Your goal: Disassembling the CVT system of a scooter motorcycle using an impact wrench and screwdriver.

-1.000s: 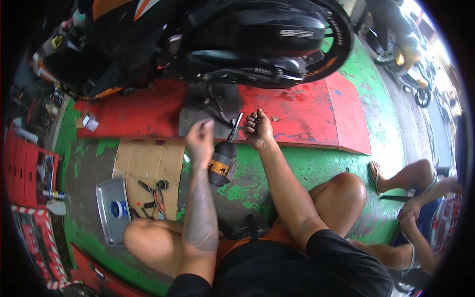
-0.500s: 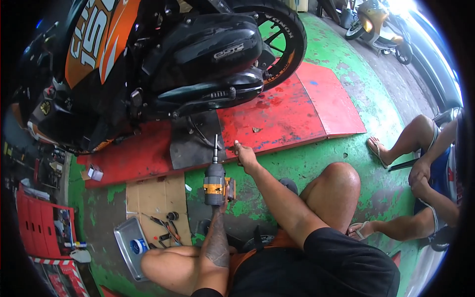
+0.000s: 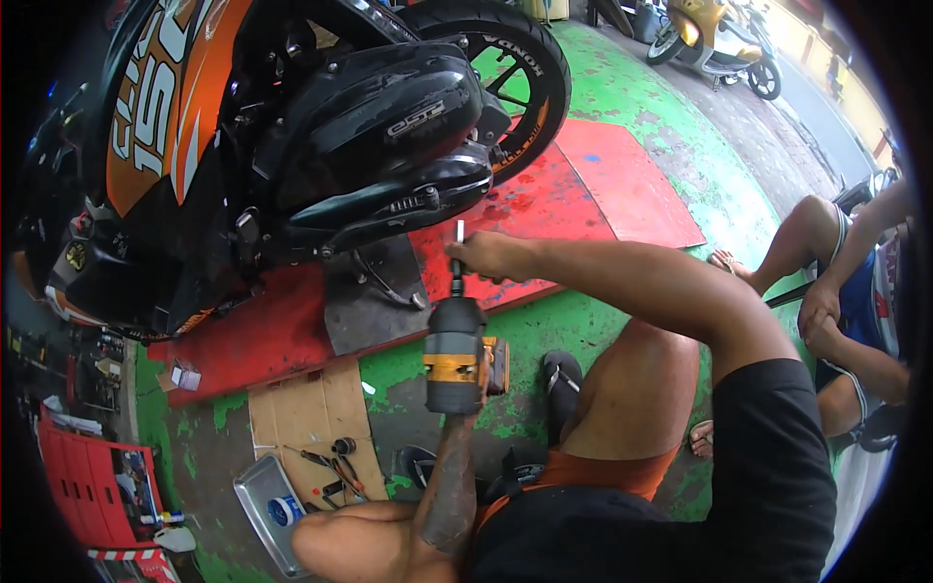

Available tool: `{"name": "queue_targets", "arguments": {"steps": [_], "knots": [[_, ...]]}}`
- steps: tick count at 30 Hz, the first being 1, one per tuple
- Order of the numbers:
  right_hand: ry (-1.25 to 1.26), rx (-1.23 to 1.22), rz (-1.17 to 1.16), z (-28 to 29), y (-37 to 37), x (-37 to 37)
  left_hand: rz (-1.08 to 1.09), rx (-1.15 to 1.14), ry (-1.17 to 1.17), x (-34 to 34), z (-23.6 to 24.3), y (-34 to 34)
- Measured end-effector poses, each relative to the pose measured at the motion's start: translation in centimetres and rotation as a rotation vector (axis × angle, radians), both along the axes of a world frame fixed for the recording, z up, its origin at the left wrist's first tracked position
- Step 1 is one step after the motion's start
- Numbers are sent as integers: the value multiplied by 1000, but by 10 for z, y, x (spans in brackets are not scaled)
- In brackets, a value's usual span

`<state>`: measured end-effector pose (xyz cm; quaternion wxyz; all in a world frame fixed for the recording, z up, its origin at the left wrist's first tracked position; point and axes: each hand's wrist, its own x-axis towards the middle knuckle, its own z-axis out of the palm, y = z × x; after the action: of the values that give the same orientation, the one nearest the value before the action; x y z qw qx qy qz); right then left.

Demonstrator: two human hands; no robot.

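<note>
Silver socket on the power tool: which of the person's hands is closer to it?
Right. The right hand is at the shaft, just behind the silver socket; the left hand is farther back, mostly hidden behind the impact wrench.

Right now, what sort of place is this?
Probably a motorbike repair workshop: there's an orange-and-black scooter over a red platform, a power driver beside it, and hand tools on cardboard.

There were at least two scooters (image 3: 379, 131) (image 3: 685, 31), one power tool (image 3: 455, 350), one metal tray (image 3: 260, 489), one cardboard sheet (image 3: 301, 413) and one red ramp (image 3: 622, 189).
</note>
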<state>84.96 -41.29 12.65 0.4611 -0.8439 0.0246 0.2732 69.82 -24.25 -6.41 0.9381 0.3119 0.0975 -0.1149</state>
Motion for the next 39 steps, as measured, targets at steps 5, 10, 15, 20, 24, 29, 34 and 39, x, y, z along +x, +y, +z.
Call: {"name": "queue_targets", "arguments": {"steps": [5,10,15,20,24,29,34,39], "knots": [[-32,109,-232,-18,-64,-15,-505,-465,-125,20,46,-54],[-64,141,-225,-20,-76,2,-327,-217,-248,28,88,-83],[-109,236,-118,-16,-78,11,-174,327,-282,33,73,-90],[-40,250,-159,-14,-86,21,-199,269,-283,47,69,-94],[58,599,-216,-26,-75,25,-149,358,-247,51,76,-86],[187,706,-439,-27,-107,14,-225,-163,-187,47,83,-119],[136,668,-381,-27,-90,19,-338,-426,-97,58,115,-119],[42,623,-358,-20,-85,9,-194,137,-373,62,27,-123]]}}
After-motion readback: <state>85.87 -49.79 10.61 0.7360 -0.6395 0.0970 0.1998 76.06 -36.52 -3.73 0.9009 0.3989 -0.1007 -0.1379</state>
